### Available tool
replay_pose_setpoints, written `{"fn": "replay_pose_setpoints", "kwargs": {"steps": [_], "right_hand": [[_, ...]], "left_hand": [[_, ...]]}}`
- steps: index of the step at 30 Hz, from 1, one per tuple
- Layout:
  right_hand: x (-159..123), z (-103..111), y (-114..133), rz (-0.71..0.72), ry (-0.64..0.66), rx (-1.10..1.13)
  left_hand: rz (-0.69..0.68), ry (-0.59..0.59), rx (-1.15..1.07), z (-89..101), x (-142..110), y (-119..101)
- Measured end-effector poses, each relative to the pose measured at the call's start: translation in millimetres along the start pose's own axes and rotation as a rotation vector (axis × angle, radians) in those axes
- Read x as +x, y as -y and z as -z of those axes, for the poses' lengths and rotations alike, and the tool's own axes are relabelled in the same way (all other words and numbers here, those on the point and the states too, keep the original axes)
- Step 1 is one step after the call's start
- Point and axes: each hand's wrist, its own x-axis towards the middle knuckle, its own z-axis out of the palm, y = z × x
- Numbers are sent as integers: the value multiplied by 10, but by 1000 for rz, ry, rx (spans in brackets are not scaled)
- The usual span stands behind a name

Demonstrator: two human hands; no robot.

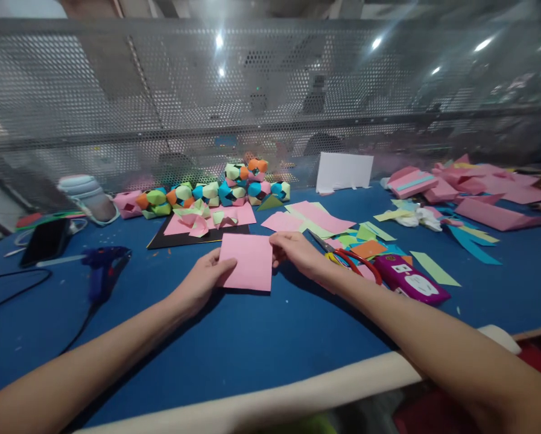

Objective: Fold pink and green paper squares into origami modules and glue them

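A square of pink paper (246,265) is held up just above the blue table (234,355). My left hand (209,274) is closed on its left edge, the thumb lying across the front. At the upper right corner my right hand (295,250) pinches the same paper between thumb and fingers. Behind it, a black board (180,237) bears pink paper and some partly folded pieces (195,214). Scissors with red handles (354,256) lie right of my right hand, among coloured paper scraps (368,248).
Folded paper balls (234,191) stand in a row, partly stacked, by the perforated metal screen (184,90). A blue glue gun (102,271), a phone (46,241) and a bottle (89,199) are at left. A purple packet (410,280) and pink paper pile (491,187) are at right.
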Motion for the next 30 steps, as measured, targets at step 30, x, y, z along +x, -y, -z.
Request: {"fn": "replay_pose_setpoints", "kwargs": {"steps": [30], "right_hand": [[396,1076,-194,32,-7,-1470]], "left_hand": [[-24,-118,139,94,-51,89]]}}
